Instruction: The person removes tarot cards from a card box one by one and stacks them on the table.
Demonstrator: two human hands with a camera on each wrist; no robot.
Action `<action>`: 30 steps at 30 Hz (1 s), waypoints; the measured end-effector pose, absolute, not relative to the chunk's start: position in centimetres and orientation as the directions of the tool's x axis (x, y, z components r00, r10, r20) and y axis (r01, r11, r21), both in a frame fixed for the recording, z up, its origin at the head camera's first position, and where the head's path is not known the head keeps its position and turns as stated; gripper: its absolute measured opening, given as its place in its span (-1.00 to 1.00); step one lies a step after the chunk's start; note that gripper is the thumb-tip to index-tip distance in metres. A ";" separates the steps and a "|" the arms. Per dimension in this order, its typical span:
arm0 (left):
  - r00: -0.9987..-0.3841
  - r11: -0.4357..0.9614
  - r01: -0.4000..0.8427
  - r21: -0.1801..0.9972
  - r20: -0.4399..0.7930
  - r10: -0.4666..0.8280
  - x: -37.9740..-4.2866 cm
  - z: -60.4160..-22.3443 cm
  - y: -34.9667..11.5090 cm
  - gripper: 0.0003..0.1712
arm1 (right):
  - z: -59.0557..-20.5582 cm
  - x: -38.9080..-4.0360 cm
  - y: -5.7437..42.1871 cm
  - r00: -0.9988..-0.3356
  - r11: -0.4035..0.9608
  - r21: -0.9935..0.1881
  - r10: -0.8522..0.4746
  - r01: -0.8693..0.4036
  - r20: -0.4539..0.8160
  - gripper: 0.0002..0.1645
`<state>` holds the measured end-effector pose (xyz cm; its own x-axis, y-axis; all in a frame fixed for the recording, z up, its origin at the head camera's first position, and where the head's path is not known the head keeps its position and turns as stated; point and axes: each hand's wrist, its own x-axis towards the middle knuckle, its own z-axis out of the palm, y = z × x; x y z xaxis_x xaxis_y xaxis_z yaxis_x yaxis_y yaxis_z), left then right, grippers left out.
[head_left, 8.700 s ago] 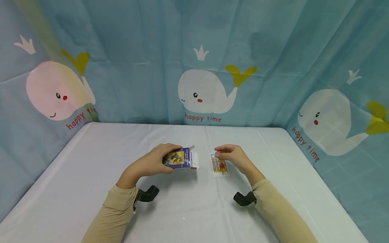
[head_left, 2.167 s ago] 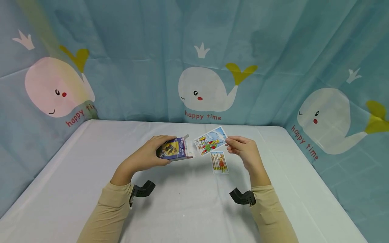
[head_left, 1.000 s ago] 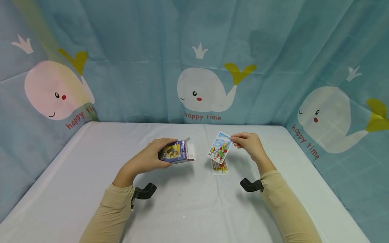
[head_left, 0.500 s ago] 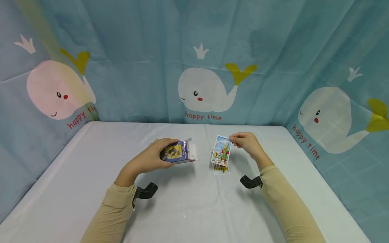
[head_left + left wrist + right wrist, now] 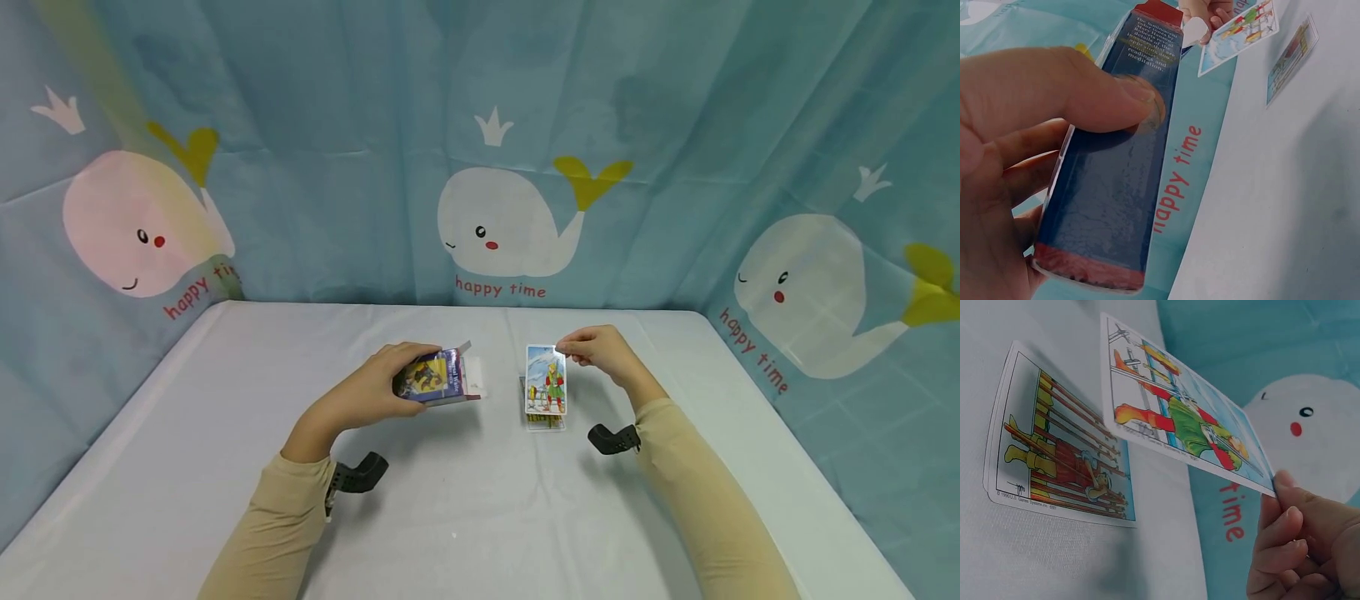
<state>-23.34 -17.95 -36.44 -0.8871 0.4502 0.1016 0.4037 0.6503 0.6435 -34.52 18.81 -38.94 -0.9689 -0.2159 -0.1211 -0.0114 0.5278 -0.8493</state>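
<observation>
The left hand (image 5: 358,395) clamps the box (image 5: 438,375), I'd guess to steady it, while the right hand (image 5: 602,350) pinches a card (image 5: 546,381) by one corner, leaving its picture clear, above the pile (image 5: 1063,453) on the table (image 5: 450,508).

The white-covered table (image 5: 465,508) shows light creases and rounded far corners, with soft shadows across it. Right of its middle a picture card (image 5: 1063,450) lies face up, a figure before staves, a second edge just beneath its border.
</observation>
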 end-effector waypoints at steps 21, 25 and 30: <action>-0.883 0.651 0.413 0.637 0.106 0.457 -23.4 -36.6 -18.0 -0.10 | -40.9 -35.9 18.7 -0.929 0.555 -0.830 -0.277 0.055 -0.247 -0.66; -0.881 0.649 0.419 0.635 0.113 0.459 -23.4 -36.7 -18.0 -0.11 | -41.4 -36.0 18.5 -0.924 0.577 -0.813 -0.261 0.083 -0.279 -0.66; -0.881 0.648 0.422 0.634 0.118 0.459 -23.5 -36.8 -17.9 -0.11 | -41.8 -36.3 18.5 -0.922 0.580 -0.807 -0.245 0.108 -0.299 -0.68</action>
<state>-23.46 -17.94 -36.77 -0.8807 0.4588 0.1177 0.4222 0.6477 0.6342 -36.28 18.47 -41.82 -0.9221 -0.2452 -0.2993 0.1077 0.5803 -0.8072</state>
